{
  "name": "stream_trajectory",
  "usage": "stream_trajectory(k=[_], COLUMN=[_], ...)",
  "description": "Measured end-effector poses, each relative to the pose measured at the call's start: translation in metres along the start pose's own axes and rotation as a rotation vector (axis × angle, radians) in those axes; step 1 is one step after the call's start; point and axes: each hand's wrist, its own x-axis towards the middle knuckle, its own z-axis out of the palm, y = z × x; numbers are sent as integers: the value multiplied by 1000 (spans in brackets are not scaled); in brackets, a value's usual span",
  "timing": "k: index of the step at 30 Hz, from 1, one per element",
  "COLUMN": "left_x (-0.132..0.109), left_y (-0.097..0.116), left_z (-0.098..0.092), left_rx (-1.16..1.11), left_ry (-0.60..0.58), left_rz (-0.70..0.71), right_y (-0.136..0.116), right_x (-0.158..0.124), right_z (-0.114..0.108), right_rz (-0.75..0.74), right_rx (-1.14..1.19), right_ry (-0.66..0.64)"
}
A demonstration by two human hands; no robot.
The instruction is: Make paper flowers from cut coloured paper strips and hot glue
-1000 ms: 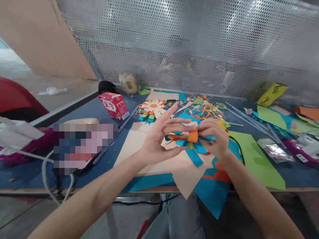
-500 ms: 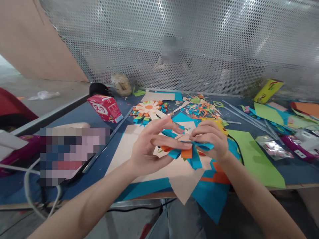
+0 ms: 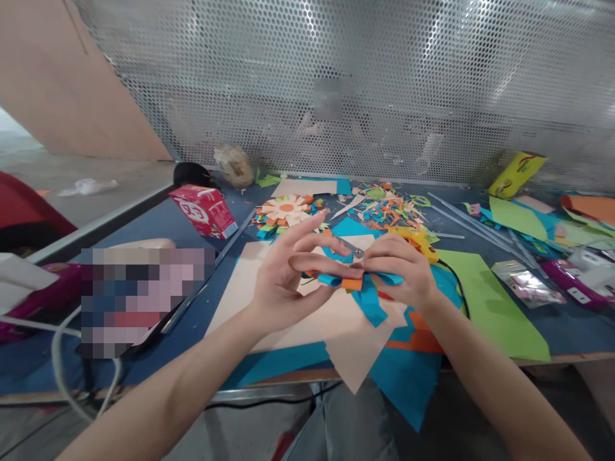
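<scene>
Between my two hands is a paper rosette (image 3: 369,306) of blue and orange looped strips, held above the papers on the table. My left hand (image 3: 293,278) has its thumb below and fingers on top of the rosette's left side. The fingertips of my right hand (image 3: 401,266) pinch its right side near the middle, and exactly what lies under them is hidden. Just beyond the fingers, part of a pair of scissors (image 3: 355,250) shows. A finished-looking paper rosette (image 3: 287,207) with cream petals and an orange centre lies farther back.
Cream paper (image 3: 235,301), blue sheets (image 3: 408,384) and a green sheet (image 3: 500,307) cover the blue table. A yellow glue gun (image 3: 418,242) with a black cord sits behind my right hand. Paper scraps (image 3: 384,205) pile up behind; a red box (image 3: 204,211) stands left.
The rosette has tilted flatter and shifted slightly left with my hands. My right fingers have drawn in toward its middle, and the scissors beyond now show more.
</scene>
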Motion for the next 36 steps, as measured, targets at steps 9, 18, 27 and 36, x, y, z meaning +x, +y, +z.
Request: stream_trajectory(k=[9,18,27,36], left_x=[-2,8,10,10], left_y=[-9,-15,-16,-18], left_z=[3,3,2,3], left_rx=[-239,-468,-542,-514], left_ry=[158,343,377,394], left_rz=[-450,-782,-907,-880], right_y=[-2,0,4,5], right_x=[-6,-13,-14,-15], right_z=[10,17,18,19], right_rz=[438,980,1053,1064], right_rx=[172,358,398,422], right_ry=[-48,-61,-78,-133])
